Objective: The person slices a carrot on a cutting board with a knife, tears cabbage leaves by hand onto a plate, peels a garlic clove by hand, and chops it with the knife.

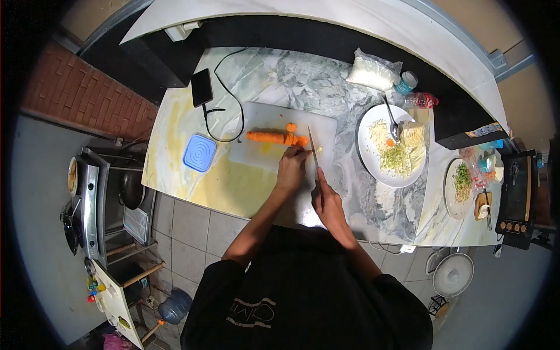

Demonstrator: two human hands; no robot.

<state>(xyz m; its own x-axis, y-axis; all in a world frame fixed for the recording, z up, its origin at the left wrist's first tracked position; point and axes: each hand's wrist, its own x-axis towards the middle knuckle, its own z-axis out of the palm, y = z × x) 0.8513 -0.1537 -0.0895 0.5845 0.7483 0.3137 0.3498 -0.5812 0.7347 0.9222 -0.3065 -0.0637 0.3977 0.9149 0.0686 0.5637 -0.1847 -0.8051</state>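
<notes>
My right hand [329, 204] is wrapped round the handle of a knife [314, 144], its blade pointing away from me over the white cutting board [245, 153]. My left hand [293, 166] is closed, fingertips pressed down on the board just left of the blade; what they hold is hidden. Small pale chopped bits [319, 149] lie right of the blade. Beyond my left hand rests a carrot [265, 137], its right end cut, with several round carrot slices [291, 127] close by.
Right of the board stands a white plate [364, 157] with shredded vegetables, noodles and a spoon [389, 114]. Another plate [449, 201] holds greens. A blue lidded container [199, 153] and a cabled phone [202, 87] lie left. At the back are a bag of white powder [373, 71] and a bottle [421, 100].
</notes>
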